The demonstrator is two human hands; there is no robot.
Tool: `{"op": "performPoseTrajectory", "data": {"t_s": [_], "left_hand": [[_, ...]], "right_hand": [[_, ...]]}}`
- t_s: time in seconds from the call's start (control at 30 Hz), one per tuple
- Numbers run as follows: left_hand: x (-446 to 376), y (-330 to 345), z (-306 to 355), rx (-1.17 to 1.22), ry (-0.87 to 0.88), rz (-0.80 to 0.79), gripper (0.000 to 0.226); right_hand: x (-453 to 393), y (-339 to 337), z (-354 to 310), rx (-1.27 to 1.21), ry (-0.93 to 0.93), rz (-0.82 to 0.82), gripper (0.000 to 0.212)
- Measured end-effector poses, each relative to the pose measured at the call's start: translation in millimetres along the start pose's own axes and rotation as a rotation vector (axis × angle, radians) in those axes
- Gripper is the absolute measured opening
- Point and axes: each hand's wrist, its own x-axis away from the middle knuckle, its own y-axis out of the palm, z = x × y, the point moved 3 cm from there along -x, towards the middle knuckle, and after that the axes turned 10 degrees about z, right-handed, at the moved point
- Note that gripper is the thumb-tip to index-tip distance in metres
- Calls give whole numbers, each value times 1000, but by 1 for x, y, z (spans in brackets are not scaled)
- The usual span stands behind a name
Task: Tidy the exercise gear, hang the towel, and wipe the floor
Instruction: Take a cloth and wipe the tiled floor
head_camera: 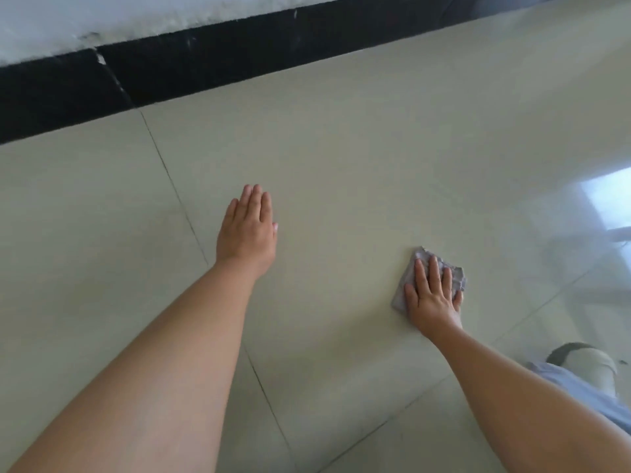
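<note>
At far left a black skirting band [205, 59] borders the pale tiled floor [341, 148]. The left hand [247, 230] lies flat with fingers straight, grasping nothing — apparently bracing on a tile. To the right, the right hand [433, 295] presses with straight fingers on a folded grey cloth [425, 259] lying on the floor. Of the 3 jobs, only wiping is visibly under way — no exercise gear or hung towel shows, so their status cannot be judged.

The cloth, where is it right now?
In the head view, the cloth lies flat on the pale floor tiles, lower right, pressed under the right hand.
</note>
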Motion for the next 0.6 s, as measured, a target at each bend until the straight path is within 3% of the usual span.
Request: {"op": "performPoseTrajectory", "data": {"t_s": [0.1, 0.23, 0.37, 0.5, 0.6], "left_hand": [[-22, -3, 25, -88, 21, -67, 55], [-24, 11, 62, -112, -25, -123, 56], [-3, 39, 95, -12, -149, -72, 55], [-7, 64, 114, -6, -210, 50, 56], [-16, 69, 128, -2, -274, 81, 55]], "right_hand": [[-51, -28, 32, -177, 214, 65, 54], [-133, -74, 31, -200, 176, 155, 53], [-189, -104, -15, -118, -75, 150, 52], [-203, -107, -71, 43, -479, 195, 52], [-183, -89, -77, 224, -852, 174, 52]]}}
